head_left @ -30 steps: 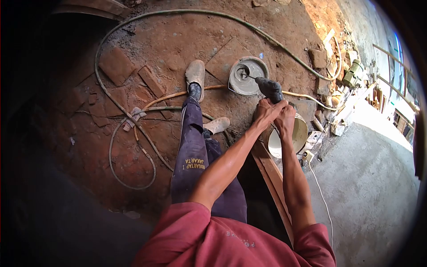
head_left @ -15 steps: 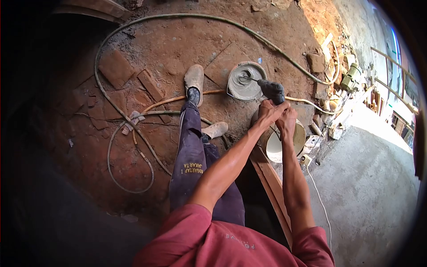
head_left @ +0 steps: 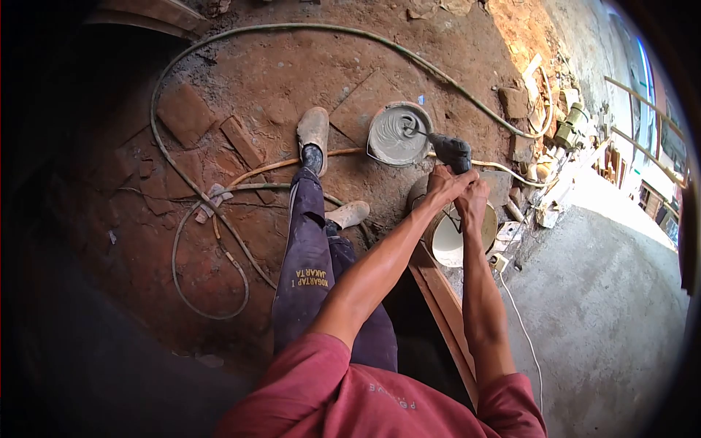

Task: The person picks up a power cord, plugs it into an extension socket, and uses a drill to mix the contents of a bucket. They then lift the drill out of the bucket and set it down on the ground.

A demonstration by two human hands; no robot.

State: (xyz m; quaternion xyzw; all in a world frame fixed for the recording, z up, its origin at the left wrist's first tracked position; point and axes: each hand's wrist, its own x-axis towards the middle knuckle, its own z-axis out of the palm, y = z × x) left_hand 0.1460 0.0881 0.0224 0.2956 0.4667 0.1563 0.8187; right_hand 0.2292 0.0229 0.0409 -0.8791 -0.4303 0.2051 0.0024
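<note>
A dark power drill (head_left: 453, 152) is held in both hands above the floor. My left hand (head_left: 442, 184) is closed around its grip, and my right hand (head_left: 473, 196) closes on the rear part beside it; the hands touch and hide much of the handle. From the drill a thin mixing rod (head_left: 420, 133) slants into a bucket (head_left: 372, 146) of wet grey mortar (head_left: 391, 140). The rod's lower end is sunk in the mortar, near the side toward the drill. Swirl marks ring the surface.
A pale empty-looking bucket (head_left: 447, 252) stands below my forearms, next to a wooden beam (head_left: 440, 292). Hoses (head_left: 292, 26) loop across the dirt floor. Broken tiles (head_left: 184, 115), a small motor (head_left: 572, 125) and a white cable (head_left: 520, 315) with a socket lie around.
The rod has shifted within the mortar toward the drill side of the bucket, and the swirls have changed. The whole view has slid slightly. Both hands keep their hold.
</note>
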